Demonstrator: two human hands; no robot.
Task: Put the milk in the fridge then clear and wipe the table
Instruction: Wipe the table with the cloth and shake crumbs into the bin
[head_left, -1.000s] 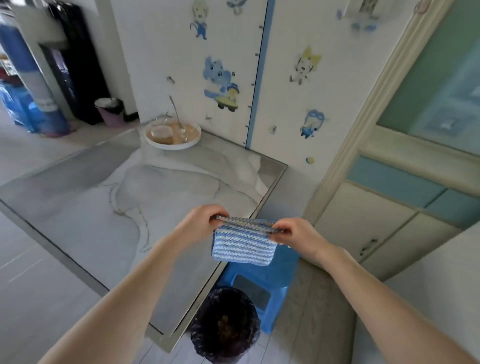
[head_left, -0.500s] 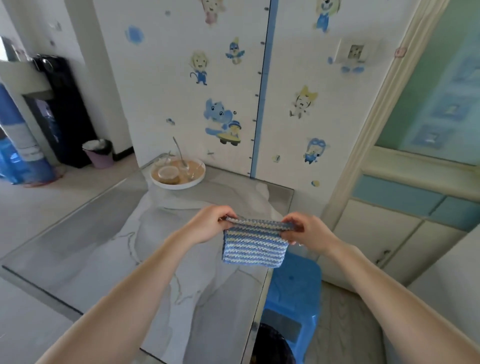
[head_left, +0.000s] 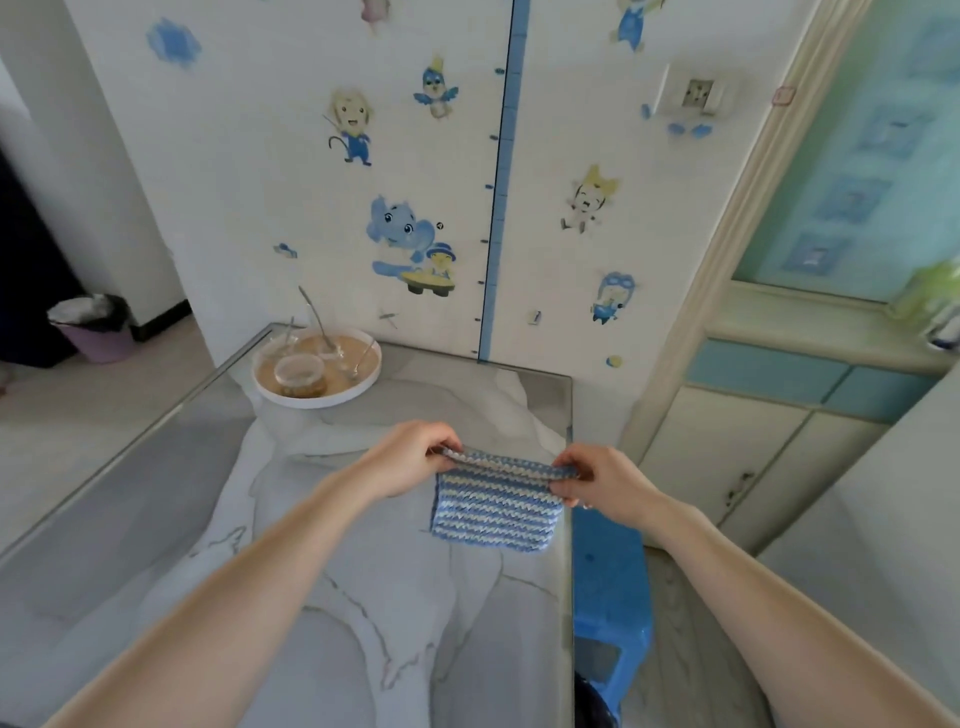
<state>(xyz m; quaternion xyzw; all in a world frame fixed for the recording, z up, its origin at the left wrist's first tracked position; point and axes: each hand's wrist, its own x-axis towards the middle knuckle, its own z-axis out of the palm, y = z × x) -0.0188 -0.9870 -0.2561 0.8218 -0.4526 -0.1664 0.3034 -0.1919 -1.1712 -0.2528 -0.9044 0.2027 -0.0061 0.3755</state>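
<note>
A blue-and-white striped cloth (head_left: 496, 506) hangs above the right part of the marble-patterned glass table (head_left: 311, 545). My left hand (head_left: 410, 457) pinches its upper left corner and my right hand (head_left: 597, 483) pinches its upper right corner, holding the top edge stretched between them. At the table's far end, against the wall, stands a white round tray (head_left: 317, 371) carrying a small lidded plastic cup (head_left: 300, 375), glass dishes and several spoons. No milk or fridge is in view.
A blue plastic stool (head_left: 610, 587) stands beside the table's right edge, with a dark bin partly visible below it. Pale cabinets (head_left: 753, 457) line the right side. A pink waste bin (head_left: 93, 330) sits on the floor at far left. The wall behind carries cartoon stickers.
The view has moved closer to the table and tilted up toward the wall. Both hands keep their pinch on the cloth, now carried over the table's right part.
</note>
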